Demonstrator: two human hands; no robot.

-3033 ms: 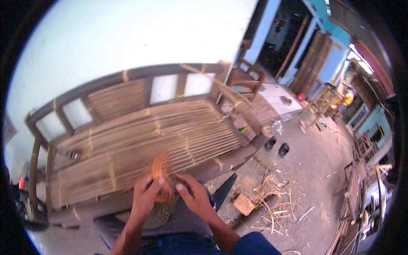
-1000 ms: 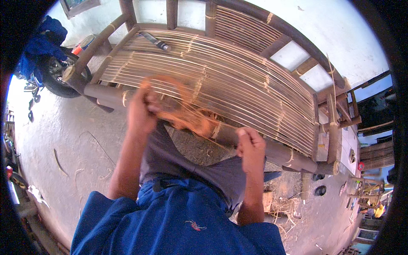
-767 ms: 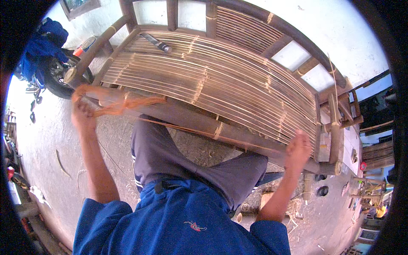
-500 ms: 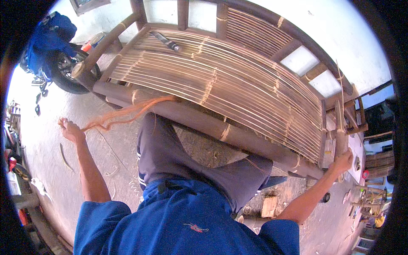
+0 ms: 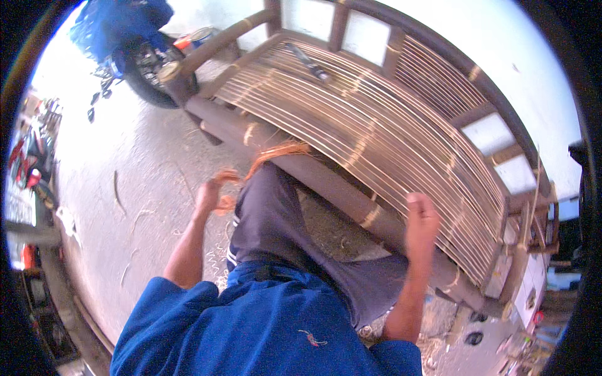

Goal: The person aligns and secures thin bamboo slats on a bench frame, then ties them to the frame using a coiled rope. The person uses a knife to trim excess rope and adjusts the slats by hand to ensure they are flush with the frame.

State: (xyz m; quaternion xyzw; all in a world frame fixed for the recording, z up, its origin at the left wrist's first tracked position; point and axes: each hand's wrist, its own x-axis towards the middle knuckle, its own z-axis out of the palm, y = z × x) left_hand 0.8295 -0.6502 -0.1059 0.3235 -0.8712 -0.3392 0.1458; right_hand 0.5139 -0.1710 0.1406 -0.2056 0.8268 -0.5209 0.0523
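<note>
My left hand [image 5: 210, 195] is above the floor left of my knee, blurred, its fingers closed on a bundle of thin orange strands [image 5: 276, 152]. The strands loop beside the hand and run over the front rail [image 5: 313, 172] of a bamboo bench. Over the right part of the bench's front edge, my right hand [image 5: 422, 216] is raised with its fingers curled in. Whatever it may hold is too fine or hidden to make out. The slatted bamboo seat [image 5: 370, 138] has pale bindings across its slats.
A dark blade-like tool with a handle [image 5: 310, 64] lies at the seat's far left. Beyond the bench's left arm stands a motorcycle [image 5: 147, 69] under a blue cover. Scraps and curled shavings [image 5: 216, 266] are on the concrete floor. My knees are against the bench front.
Both hands have come inward, the left toward my knee and the right away from the bench's right end. The orange strands have gone from stretched to bunched. The view has turned.
</note>
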